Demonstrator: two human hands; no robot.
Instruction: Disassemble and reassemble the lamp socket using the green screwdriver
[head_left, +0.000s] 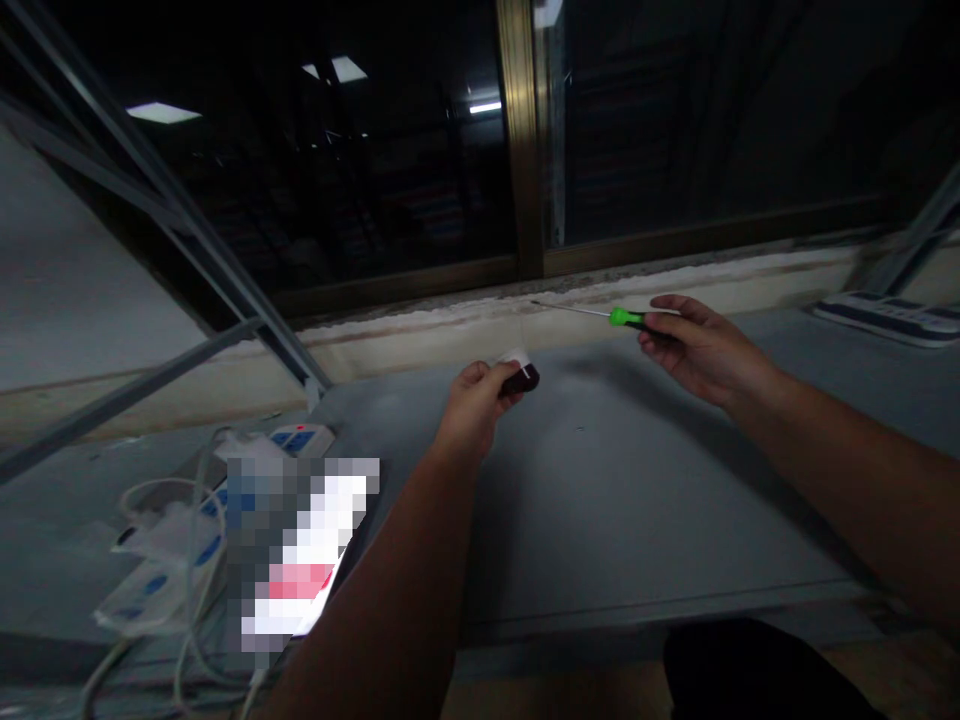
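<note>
- Near the far edge of the surface [600,500], both hands are raised above the grey top, touching nothing on it.
- Left hand [474,408]: closed in a fist around a small dark red object [522,380]. Object sticks out past the fingers toward the far edge, with a white bit on top. Too small and dark to tell what it is.
- Right hand [701,350]: fingers curled around the dark end of a screwdriver's handle, to the right of the left hand and well apart from it.
- Screwdriver [627,318]: green and black handle, thin metal shaft pointing left, roughly level, tip out over the far edge.
- Front left corner: white and blue power strip [300,438] with white cables [150,520] looped beside it, and a pixelated object [300,550] next to the left forearm.
- Far right corner: another white and blue power strip [881,318].
- Behind the far edge: beige sill [570,312], then dark window glass with a brass-coloured frame [521,130].
- Far left: grey metal rails [150,180] run diagonally.
</note>
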